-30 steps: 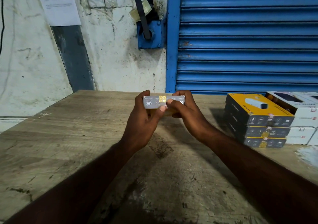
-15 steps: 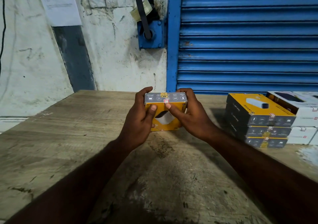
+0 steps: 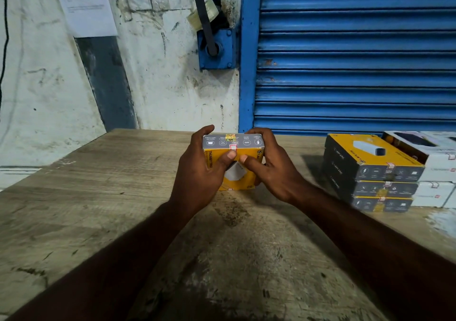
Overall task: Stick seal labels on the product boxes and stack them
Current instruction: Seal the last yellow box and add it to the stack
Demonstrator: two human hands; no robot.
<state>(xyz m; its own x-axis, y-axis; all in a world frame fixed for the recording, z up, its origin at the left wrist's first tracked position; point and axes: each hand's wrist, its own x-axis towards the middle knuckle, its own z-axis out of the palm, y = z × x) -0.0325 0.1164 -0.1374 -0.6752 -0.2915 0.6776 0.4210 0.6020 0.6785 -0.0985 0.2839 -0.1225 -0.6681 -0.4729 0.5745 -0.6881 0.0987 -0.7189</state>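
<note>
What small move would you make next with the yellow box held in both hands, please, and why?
Probably slide the thumb of the left hand up to press the small red-and-white seal label flat over the edge of the yellow and grey cardboard box. Both thumbs lie just below that label, the right hand steadies the box, and the stack of three yellow-and-black boxes stands to the right.

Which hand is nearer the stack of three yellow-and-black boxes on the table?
Right. The right hand grips the yellow cardboard box on the side facing the yellow-and-black stack; the left hand grips its far side.
</note>
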